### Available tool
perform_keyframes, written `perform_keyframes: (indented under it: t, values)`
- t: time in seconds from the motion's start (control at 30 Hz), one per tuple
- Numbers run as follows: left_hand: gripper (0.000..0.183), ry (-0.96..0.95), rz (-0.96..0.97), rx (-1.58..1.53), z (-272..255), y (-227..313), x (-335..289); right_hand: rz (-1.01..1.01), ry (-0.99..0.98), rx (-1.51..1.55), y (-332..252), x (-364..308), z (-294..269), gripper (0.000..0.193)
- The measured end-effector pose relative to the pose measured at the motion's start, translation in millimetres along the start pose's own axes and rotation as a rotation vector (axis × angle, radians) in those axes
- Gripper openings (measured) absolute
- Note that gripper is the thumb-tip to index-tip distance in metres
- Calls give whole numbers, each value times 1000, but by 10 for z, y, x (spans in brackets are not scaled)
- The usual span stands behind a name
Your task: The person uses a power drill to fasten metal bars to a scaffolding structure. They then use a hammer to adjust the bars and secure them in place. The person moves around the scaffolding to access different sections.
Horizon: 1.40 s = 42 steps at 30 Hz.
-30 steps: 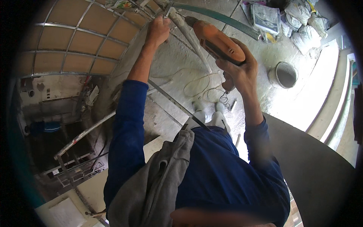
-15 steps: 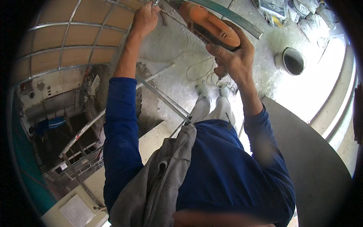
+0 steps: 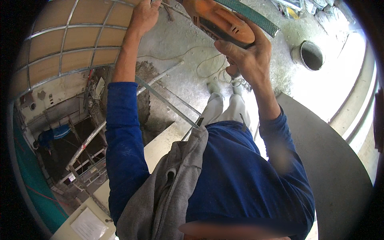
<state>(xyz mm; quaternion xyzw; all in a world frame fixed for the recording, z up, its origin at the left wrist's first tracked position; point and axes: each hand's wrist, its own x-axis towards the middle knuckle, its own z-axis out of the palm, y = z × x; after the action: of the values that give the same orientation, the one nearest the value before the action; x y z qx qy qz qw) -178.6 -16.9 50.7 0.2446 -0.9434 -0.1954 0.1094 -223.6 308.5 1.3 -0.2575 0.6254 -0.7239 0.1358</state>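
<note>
My right hand is wrapped round the rear of an orange and black power drill, thumb along its near side. The drill's front end runs out of the top edge. My left hand is closed at the upper edge, left of the drill, on a small piece of metal mostly hidden by the fingers and cut off by the edge; I cannot make out what it is. A thin metal strip spans the space between that hand and the drill. Just beyond the drill lies a green textured strip.
A ceiling-like metal grid with brown panels fills the upper left. Metal bars cross beside my legs. A bucket stands on the floor at right, near bags. A grey curved board is close on my right. A person in blue is lower left.
My left hand has shifted slightly left and up, toward the top edge. The drill in my right hand has moved a little up and left. Both hands keep their grip.
</note>
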Motion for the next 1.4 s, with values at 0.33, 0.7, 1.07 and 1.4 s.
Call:
perform_keyframes:
  t: [0.33,0.7,1.07,1.4]
  values:
    - [43,57,21,64,75,-119,81,51,-21,-54,9,-7,-44,68]
    - [39,71,44,91,54,-94,131,97,-39,-82,-123,61,-73,63]
    - [35,97,40,87,74,0,148,-64,-67,-211,-102,155,-39,59]
    - [34,143,90,143,110,-86,180,-304,-125,-434,2,221,-82,29]
